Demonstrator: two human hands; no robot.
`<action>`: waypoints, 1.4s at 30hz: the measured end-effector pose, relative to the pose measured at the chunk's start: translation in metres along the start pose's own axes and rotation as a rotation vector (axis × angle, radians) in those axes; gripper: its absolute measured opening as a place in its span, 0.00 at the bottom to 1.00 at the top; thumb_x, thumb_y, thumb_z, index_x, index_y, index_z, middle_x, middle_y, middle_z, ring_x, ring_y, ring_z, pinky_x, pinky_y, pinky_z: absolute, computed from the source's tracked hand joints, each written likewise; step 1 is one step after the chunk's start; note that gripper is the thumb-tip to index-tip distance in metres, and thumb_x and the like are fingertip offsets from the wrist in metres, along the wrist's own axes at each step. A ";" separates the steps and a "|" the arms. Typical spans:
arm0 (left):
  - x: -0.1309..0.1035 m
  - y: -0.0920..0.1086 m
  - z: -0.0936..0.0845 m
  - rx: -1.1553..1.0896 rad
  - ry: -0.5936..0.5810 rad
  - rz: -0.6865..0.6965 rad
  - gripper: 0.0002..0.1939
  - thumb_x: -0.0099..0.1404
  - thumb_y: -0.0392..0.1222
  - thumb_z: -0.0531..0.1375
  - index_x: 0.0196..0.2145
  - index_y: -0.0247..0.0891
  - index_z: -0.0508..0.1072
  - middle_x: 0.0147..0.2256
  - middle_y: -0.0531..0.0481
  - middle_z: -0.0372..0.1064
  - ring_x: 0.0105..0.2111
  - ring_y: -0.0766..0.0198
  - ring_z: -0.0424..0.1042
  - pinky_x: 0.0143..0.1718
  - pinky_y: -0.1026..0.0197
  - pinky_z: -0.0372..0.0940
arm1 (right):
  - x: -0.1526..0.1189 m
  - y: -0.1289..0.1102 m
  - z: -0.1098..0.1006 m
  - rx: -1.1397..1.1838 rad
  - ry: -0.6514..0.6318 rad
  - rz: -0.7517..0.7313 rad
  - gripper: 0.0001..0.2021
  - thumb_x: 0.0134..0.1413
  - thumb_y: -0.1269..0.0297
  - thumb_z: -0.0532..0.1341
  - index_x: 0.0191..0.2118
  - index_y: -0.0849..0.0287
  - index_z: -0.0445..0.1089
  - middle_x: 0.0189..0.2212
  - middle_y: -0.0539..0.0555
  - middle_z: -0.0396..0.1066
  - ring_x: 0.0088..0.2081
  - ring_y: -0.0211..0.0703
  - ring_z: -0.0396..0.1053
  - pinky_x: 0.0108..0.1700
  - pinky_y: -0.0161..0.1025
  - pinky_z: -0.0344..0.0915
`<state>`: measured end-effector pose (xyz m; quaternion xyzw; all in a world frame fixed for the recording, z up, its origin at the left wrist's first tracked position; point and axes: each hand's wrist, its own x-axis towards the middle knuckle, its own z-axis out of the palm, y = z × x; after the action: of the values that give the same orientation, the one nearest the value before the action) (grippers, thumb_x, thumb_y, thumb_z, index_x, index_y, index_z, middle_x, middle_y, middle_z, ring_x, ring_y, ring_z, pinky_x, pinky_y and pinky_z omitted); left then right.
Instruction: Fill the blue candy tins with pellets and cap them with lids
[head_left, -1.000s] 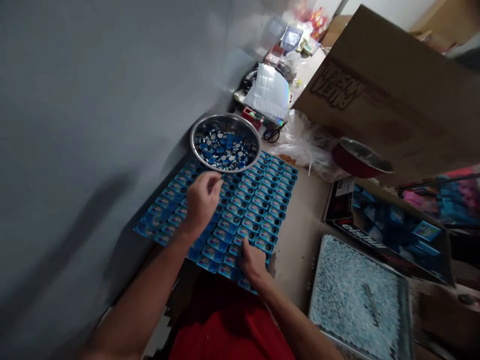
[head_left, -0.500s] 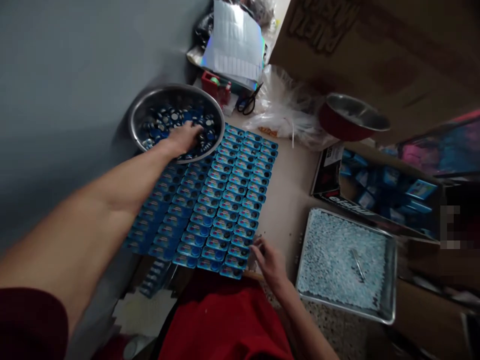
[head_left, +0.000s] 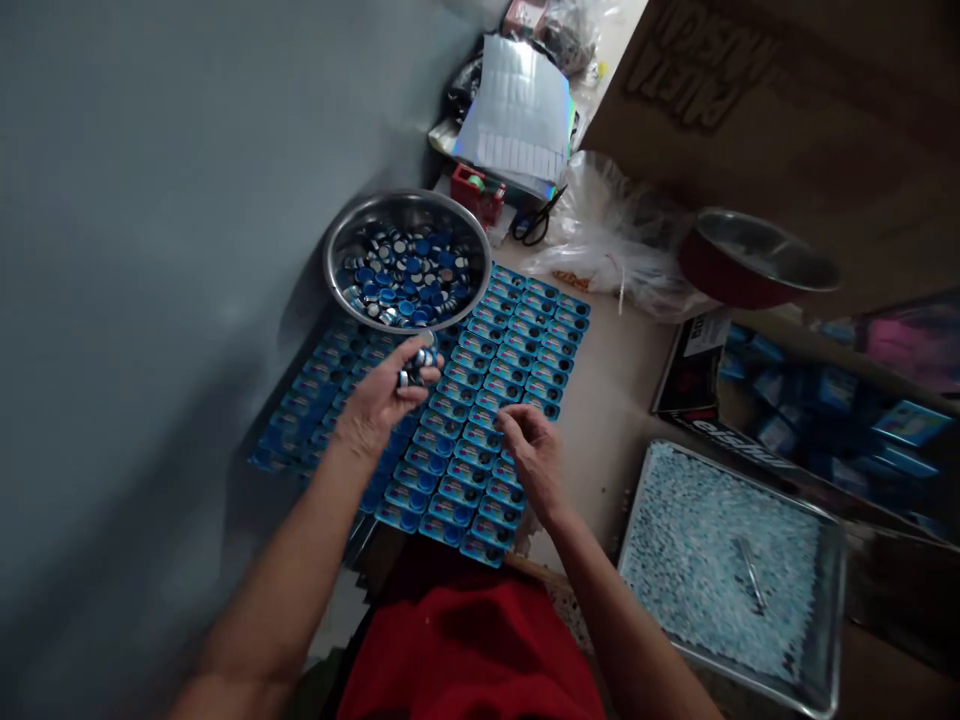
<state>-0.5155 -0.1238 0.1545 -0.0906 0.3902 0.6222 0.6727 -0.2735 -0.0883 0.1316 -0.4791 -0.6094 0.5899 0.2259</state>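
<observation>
My left hand is closed round several small round blue and silver caps, just in front of the metal bowl. More blue and silver caps lie in that bowl. Rows of blue cards with round spots cover the table beneath both hands. Over the right-hand columns of cards is my right hand, its fingers bent and thumb near the index finger; whether anything sits between the fingertips is too small to tell.
A metal tray of pale blue pieces with tweezers is at the right. Behind it stands an open box of blue packs. A red bowl, plastic bags, scissors and a tape dispenser lie farther back.
My left hand has come out of the bowl holding caps and is now over the cards. My right hand has moved up from the cards' near right edge onto the cards. The view has shifted.
</observation>
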 end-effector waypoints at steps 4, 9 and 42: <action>-0.013 -0.069 -0.037 0.017 -0.023 -0.068 0.09 0.64 0.39 0.65 0.40 0.38 0.70 0.33 0.50 0.66 0.23 0.74 0.65 0.12 0.79 0.49 | 0.008 -0.003 0.030 -0.042 -0.072 -0.064 0.15 0.63 0.53 0.58 0.46 0.56 0.75 0.39 0.53 0.76 0.38 0.42 0.72 0.39 0.36 0.68; -0.025 -0.114 -0.064 0.247 -0.039 -0.142 0.12 0.60 0.42 0.68 0.40 0.39 0.73 0.31 0.53 0.65 0.23 0.73 0.65 0.13 0.77 0.49 | 0.005 0.024 0.037 -0.088 -0.196 0.051 0.17 0.57 0.51 0.64 0.43 0.57 0.79 0.34 0.52 0.77 0.35 0.41 0.72 0.38 0.36 0.68; -0.057 -0.160 -0.128 0.063 0.110 -0.109 0.13 0.57 0.39 0.66 0.42 0.37 0.75 0.34 0.48 0.74 0.27 0.68 0.73 0.15 0.75 0.57 | -0.047 0.084 0.041 -1.133 -0.278 0.176 0.11 0.54 0.61 0.67 0.43 0.51 0.70 0.37 0.50 0.77 0.38 0.46 0.72 0.35 0.37 0.57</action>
<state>-0.4185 -0.2783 0.0457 -0.1246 0.4404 0.5660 0.6858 -0.2607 -0.1615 0.0583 -0.4922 -0.8113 0.2463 -0.1971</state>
